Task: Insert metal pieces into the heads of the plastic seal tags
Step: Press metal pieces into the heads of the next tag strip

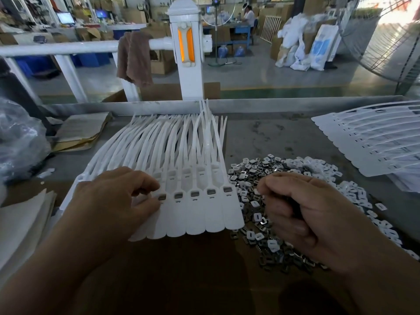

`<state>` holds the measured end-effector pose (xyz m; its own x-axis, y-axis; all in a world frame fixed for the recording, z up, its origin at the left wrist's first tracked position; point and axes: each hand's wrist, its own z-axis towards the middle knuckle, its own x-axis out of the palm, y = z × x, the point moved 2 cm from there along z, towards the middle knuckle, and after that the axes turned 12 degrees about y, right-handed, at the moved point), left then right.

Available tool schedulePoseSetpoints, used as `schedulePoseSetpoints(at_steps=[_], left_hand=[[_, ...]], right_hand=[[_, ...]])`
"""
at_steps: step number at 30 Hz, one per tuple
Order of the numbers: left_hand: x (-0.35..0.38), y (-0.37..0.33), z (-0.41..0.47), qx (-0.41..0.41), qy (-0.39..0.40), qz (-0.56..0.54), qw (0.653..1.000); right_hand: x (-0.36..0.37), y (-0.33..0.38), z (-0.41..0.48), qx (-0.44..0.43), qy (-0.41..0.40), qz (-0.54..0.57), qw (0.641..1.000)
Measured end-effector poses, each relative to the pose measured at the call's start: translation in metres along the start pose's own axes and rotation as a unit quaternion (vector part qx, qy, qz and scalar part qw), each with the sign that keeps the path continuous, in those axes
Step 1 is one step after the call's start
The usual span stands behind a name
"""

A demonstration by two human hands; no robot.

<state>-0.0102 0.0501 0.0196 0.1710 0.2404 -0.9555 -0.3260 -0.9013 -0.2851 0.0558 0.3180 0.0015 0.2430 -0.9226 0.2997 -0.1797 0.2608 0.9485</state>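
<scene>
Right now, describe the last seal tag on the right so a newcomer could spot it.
On the grey workbench, a strip of white seal tags lies under the left hand. Follow its row of heads rightward to the end tag: it alone borders the pile of metal pieces, with no tag beyond it.

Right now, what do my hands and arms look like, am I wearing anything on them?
Your left hand and right hand are bare: no gloves, rings or finger guards show. Both forearms are bare as well, with no sleeve, watch or wristband in view up to the picture's edge.
</scene>
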Motion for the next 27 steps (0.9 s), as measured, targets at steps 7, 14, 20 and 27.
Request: schedulePoseSetpoints(at_steps=[7,14,20,27], left_hand=[[0.006,-0.003,-0.016,0.031,-0.097,-0.002,0.995],[0.009,-0.048,-0.015,0.134,-0.205,-0.059,0.968],[0.024,-0.102,-0.001,0.219,-0.175,-0.073,0.957],[0.033,-0.122,0.014,0.212,-0.17,-0.091,0.958]], right_hand=[[-0.011,-0.004,0.012,-0.018,-0.046,0.283,0.958],[-0.006,-0.002,0.015,-0.067,-0.103,0.403,0.907],[-0.002,-0.001,0.011,-0.068,-0.052,0.41,0.908],[-0.005,-0.001,0.01,-0.062,-0.03,0.389,0.919]])
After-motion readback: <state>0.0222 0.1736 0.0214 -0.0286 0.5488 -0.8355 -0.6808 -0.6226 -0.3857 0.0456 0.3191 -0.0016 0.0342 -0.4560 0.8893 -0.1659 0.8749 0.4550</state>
